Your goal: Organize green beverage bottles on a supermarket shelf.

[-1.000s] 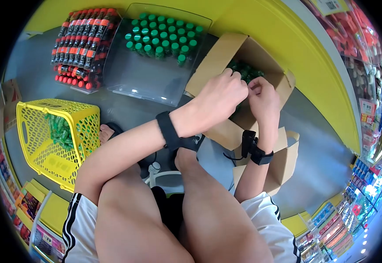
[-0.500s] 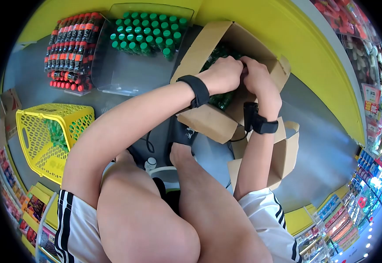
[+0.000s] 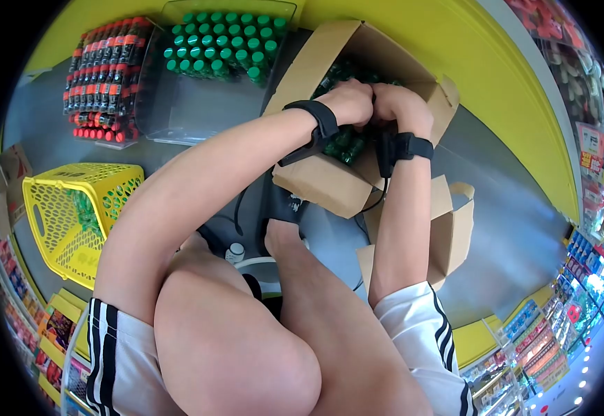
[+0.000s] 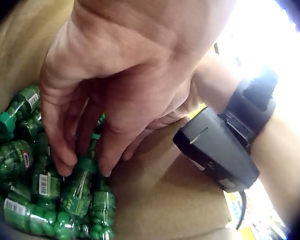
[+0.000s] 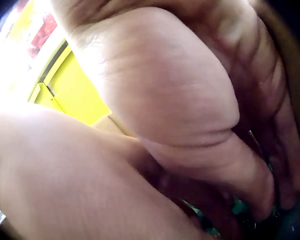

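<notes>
A cardboard box (image 3: 326, 184) holds small green bottles (image 3: 347, 144) of green pieces, jumbled together. Both hands reach down into it, side by side. In the left wrist view my left hand (image 4: 125, 75) pinches one bottle (image 4: 79, 192) near its green cap, thumb on one side and fingers on the other. Close beside it, my right hand (image 3: 402, 109) bends downward at the wrist. Seen from the right wrist, its thumb and fingers (image 5: 250, 185) point down among the green bottles; I cannot tell whether they hold one.
A clear tray (image 3: 191, 114) stands behind to the left with rows of green-capped bottles (image 3: 222, 45). Left of it are stacked red-capped dark bottles (image 3: 104, 76). A yellow basket (image 3: 73, 180) contains more green items. Another opened carton (image 3: 451, 236) sits right of the box.
Both hands have gone from above the box opening down inside it, beside each other. The head view has shifted, so the box and tray sit higher and further left.
</notes>
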`<action>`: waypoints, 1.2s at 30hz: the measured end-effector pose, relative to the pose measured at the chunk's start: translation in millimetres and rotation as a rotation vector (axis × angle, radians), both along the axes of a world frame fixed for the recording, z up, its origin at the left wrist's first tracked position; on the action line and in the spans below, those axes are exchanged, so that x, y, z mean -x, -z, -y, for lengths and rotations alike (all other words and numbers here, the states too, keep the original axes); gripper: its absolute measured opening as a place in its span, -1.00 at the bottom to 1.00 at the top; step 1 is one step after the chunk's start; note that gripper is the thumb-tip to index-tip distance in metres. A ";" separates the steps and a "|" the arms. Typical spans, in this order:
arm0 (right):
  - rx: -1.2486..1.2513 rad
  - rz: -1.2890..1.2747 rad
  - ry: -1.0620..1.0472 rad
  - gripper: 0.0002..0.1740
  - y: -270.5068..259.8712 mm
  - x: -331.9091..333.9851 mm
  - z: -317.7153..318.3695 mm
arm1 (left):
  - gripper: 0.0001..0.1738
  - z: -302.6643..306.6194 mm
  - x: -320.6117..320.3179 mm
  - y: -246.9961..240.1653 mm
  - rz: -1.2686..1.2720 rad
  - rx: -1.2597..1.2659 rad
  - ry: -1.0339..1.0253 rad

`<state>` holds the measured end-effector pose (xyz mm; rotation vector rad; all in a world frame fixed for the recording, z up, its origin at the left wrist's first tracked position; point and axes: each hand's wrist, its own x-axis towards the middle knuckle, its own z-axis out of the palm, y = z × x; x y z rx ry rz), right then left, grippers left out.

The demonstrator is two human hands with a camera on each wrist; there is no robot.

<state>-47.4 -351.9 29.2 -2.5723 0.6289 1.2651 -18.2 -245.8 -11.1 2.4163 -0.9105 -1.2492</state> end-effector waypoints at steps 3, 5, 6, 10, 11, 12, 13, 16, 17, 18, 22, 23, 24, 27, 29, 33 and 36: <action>-0.008 -0.033 -0.010 -0.55 4.6 -1.9 2.2 | -0.40 1.6 -0.7 0.0 0.018 -0.030 0.014; -0.024 -0.063 -0.003 -0.59 4.0 -3.8 3.1 | -0.42 6.5 -1.2 1.1 -0.036 -0.076 0.001; -0.025 -0.064 -0.003 -0.59 3.2 -4.5 2.8 | -0.44 8.0 -2.2 2.1 -0.090 -0.121 -0.013; 0.000 -0.090 -0.009 -0.65 18.8 -1.5 9.7 | -0.46 9.0 -9.0 -3.5 0.003 -0.156 0.141; 0.014 -0.075 -0.024 -0.67 15.7 -1.4 5.8 | -0.45 6.3 -12.9 -8.1 -0.024 -0.125 0.035; 0.013 -0.075 -0.024 -0.67 10.7 -0.3 4.0 | -0.44 2.7 -16.9 -13.5 -0.049 -0.094 -0.073; 0.038 -0.059 -0.040 -0.67 4.8 1.9 3.2 | -0.43 -0.2 -20.9 -17.4 -0.045 -0.076 -0.097; 0.047 -0.079 -0.014 -0.65 1.8 0.0 1.0 | -0.42 -1.5 -28.8 -13.2 -0.014 -0.006 -0.145; 0.033 -0.117 0.026 -0.65 4.5 -1.4 1.9 | -0.39 -0.3 -29.1 -17.4 -0.020 -0.019 -0.148; 0.033 -0.116 0.026 -0.65 7.1 -2.5 2.8 | -0.39 -0.7 -29.3 -21.0 -0.019 -0.020 -0.149; -0.035 -0.143 0.109 -0.59 15.9 2.1 4.3 | -0.38 -0.6 -28.6 -22.5 0.026 0.045 -0.117; -0.063 -0.119 0.119 -0.56 19.9 4.6 4.9 | -0.37 -1.4 -28.2 -24.0 0.067 0.075 -0.113; -0.064 -0.120 0.119 -0.56 26.0 6.3 6.8 | -0.37 -2.4 -27.3 -25.0 0.067 0.074 -0.113; -0.120 -0.051 0.065 -0.48 40.5 8.0 12.8 | -0.34 -4.7 -24.1 -25.4 0.074 0.074 -0.148; -0.147 -0.059 0.094 -0.40 47.4 7.5 16.5 | -0.28 -3.5 -20.4 -22.1 0.092 0.047 -0.177; -0.190 -0.066 0.104 -0.37 56.1 7.7 19.5 | -0.41 -10.3 -15.8 -13.9 0.095 0.121 -0.270; -0.286 -0.085 0.170 -0.39 49.5 6.6 17.0 | -0.62 -20.0 -14.7 -14.4 0.045 0.249 -0.275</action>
